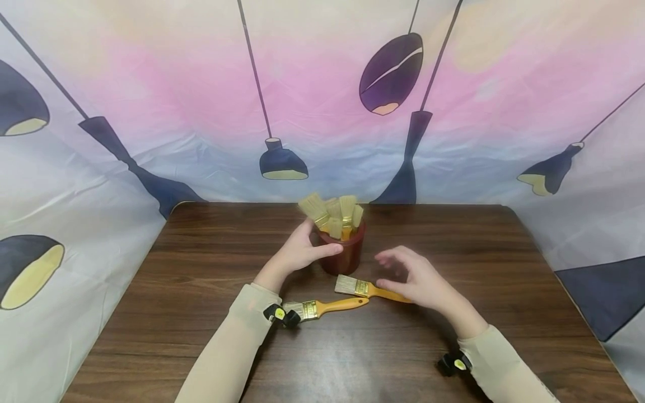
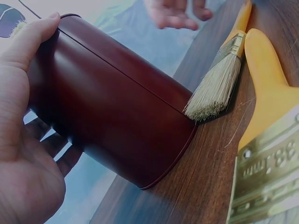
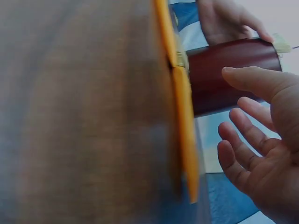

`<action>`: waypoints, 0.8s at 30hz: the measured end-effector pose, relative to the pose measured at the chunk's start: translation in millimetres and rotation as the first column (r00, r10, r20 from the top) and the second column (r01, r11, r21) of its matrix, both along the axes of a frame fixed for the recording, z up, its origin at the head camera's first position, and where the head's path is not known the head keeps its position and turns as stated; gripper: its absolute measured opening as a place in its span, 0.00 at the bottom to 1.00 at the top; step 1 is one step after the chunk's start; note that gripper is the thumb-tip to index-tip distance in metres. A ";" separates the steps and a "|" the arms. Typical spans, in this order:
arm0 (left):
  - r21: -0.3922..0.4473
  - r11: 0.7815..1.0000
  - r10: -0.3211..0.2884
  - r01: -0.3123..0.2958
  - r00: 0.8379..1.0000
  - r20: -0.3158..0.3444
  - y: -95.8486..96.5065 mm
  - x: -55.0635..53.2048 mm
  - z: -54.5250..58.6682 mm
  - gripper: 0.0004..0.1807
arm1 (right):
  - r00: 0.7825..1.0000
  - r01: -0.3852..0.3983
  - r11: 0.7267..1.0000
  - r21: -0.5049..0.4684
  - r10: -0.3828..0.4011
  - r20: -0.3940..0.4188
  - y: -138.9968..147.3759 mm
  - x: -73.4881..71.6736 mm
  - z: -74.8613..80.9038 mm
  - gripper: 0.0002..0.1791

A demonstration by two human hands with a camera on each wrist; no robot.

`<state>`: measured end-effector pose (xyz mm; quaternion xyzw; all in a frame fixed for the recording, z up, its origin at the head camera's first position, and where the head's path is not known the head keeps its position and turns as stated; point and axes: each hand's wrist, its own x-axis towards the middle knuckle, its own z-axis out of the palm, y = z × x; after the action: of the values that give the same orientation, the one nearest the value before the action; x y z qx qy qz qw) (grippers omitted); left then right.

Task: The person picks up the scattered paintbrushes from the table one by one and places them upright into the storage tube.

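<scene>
A dark red cup (image 1: pixel 344 254) stands upright on the table, holding several paintbrushes (image 1: pixel 333 215) with their pale bristles up. My left hand (image 1: pixel 301 249) grips its upper left side, the thumb across the near side and the fingers round the back. To the right of the cup, my right hand (image 1: pixel 415 277) hovers with loosely bent fingers and nothing between them. Beneath it lies a paintbrush (image 1: pixel 370 289) with a yellow-orange handle, bristles close to the cup's base. Another paintbrush (image 1: pixel 327 307) lies nearer to me, its bristle end partly hidden by the left wrist camera.
The brown wooden table (image 1: pixel 201 291) ends just behind the cup. A cloth backdrop (image 1: pixel 322 101) printed with hanging lamps rises past its back edge. Small black cameras (image 1: pixel 282 315) sit on both wrists.
</scene>
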<state>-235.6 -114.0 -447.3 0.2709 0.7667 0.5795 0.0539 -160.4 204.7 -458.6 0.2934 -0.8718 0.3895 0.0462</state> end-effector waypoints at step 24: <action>0.002 1.000 0.010 -0.010 1.000 0.003 -1.0 -0.5 -2.7 0.50 | 0.997 -0.020 0.996 0.091 0.012 0.078 4.9 11.6 -29.9 0.22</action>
<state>-236.1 -115.0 -449.9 0.2662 0.7675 0.5809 0.0521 -148.8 209.5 -488.5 0.2869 -0.8876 0.3604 -0.0040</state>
